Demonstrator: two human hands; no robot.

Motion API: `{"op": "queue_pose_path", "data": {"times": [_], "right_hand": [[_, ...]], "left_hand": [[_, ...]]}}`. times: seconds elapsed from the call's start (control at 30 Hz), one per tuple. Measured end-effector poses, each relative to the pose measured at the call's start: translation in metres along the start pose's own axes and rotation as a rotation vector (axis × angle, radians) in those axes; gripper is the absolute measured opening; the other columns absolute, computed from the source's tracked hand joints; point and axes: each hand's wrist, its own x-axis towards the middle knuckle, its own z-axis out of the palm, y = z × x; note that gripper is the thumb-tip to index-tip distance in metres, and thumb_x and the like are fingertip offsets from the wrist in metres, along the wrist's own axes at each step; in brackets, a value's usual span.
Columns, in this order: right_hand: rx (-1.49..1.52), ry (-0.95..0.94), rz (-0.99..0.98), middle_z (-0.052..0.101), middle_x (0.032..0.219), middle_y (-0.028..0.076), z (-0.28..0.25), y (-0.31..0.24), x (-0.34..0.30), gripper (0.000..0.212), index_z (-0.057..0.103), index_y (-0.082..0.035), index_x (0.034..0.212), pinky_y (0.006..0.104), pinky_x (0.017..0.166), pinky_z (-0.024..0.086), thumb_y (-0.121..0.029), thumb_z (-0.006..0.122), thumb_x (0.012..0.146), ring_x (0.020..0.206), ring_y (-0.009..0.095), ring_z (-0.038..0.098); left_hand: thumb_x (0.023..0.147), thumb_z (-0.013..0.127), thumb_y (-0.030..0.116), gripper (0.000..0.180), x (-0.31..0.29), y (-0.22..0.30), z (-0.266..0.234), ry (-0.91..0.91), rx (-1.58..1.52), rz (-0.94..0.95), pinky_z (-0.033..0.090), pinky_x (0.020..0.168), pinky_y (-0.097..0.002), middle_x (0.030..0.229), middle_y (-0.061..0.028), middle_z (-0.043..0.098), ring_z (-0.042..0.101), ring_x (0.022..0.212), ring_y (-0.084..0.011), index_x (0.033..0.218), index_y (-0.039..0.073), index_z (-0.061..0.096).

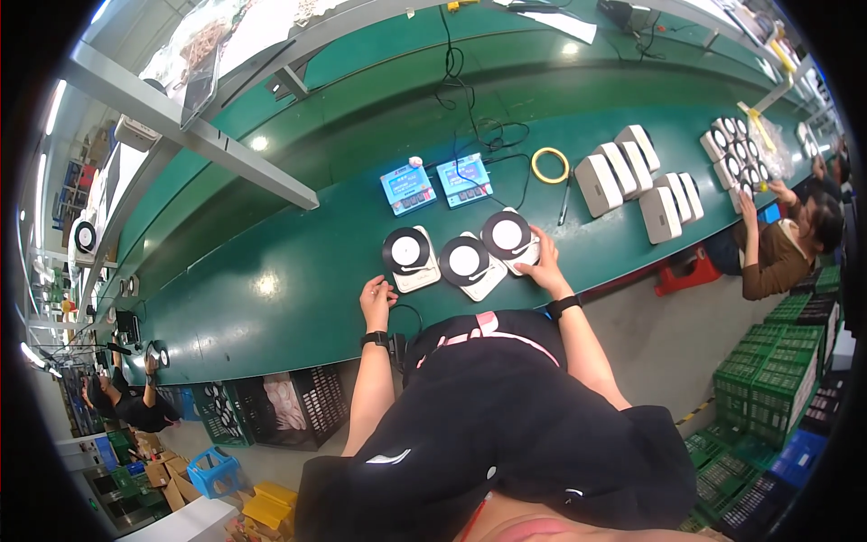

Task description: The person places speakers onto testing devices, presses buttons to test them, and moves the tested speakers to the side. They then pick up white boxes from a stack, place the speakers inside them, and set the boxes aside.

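Three small white record-player-shaped devices, each with a black disc and a white tonearm, lie in front of me on the green bench. My right hand [543, 263] grips the right edge of the rightmost mini record player [508, 237], thumb on its near corner. The middle mini record player [471, 264] sits slightly nearer to me, close against it. Beside the left mini record player [412, 256], my left hand [377, 296] is closed with its fingertips together, apart from the device. What those fingers hold, if anything, is too small to make out. A thin black cable [414, 310] loops near that hand.
Two blue-screened meters [408, 189] stand behind the devices, with cables. A yellow tape ring [550, 165], a dark pen [565, 200] and rows of white devices [614, 174] are to the right. Co-workers sit at both ends. Crates [302, 405] stand beneath the bench.
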Motion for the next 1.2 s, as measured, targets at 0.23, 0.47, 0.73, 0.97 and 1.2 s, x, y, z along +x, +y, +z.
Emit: {"op": "queue_pose_path", "data": {"times": [0.23,0.47,0.73,0.97,1.2], "right_hand": [[0.006,-0.001,0.001,0.038,0.131,0.013,-0.001,0.001,-0.001,0.093,0.035,-0.021,0.136,0.0430,0.106,0.025,-0.010,0.081,0.056,0.123,0.036,0.030],[0.000,0.000,0.000,0.038,0.131,0.013,-0.004,0.004,-0.004,0.093,0.035,-0.021,0.136,0.0434,0.106,0.024,-0.013,0.082,0.056,0.123,0.037,0.031],[-0.064,0.029,-0.069,0.036,0.129,0.018,-0.001,-0.005,-0.004,0.102,0.031,-0.017,0.139,0.0447,0.105,0.026,-0.022,0.085,0.052,0.123,0.038,0.031],[-0.296,0.101,-0.261,0.044,0.123,0.021,0.008,-0.038,-0.007,0.089,0.043,-0.009,0.128,0.0477,0.100,0.033,-0.027,0.084,0.051,0.115,0.041,0.041],[0.062,0.184,-0.179,0.051,0.118,0.013,-0.037,0.037,-0.043,0.066,0.049,0.000,0.125,0.0372,0.099,0.034,-0.011,0.071,0.064,0.111,0.027,0.048]], "left_hand": [[0.091,0.057,0.014,0.028,-0.001,-0.001,0.000,-0.005,-0.001,0.012,0.047,0.051,-0.0210,0.081,-0.0069,0.061,0.059,0.061,-0.0112,0.114,-0.001,0.054],[0.090,0.057,0.015,0.029,-0.004,-0.005,0.003,-0.010,0.008,0.006,0.046,0.052,-0.0207,0.081,-0.0064,0.061,0.059,0.061,-0.0108,0.114,-0.001,0.054],[0.090,0.057,0.014,0.029,0.005,-0.003,0.001,-0.019,0.006,0.011,0.046,0.052,-0.0207,0.082,-0.0066,0.061,0.059,0.061,-0.0106,0.115,-0.001,0.054],[0.089,0.056,0.012,0.027,0.000,0.002,-0.010,0.016,0.002,0.037,0.048,0.052,-0.0224,0.080,-0.0080,0.061,0.059,0.060,-0.0119,0.112,-0.001,0.054],[0.088,0.055,0.009,0.024,0.002,-0.016,0.014,-0.027,-0.098,0.018,0.052,0.053,-0.0260,0.080,-0.0105,0.063,0.062,0.060,-0.0144,0.109,-0.002,0.055]]}}
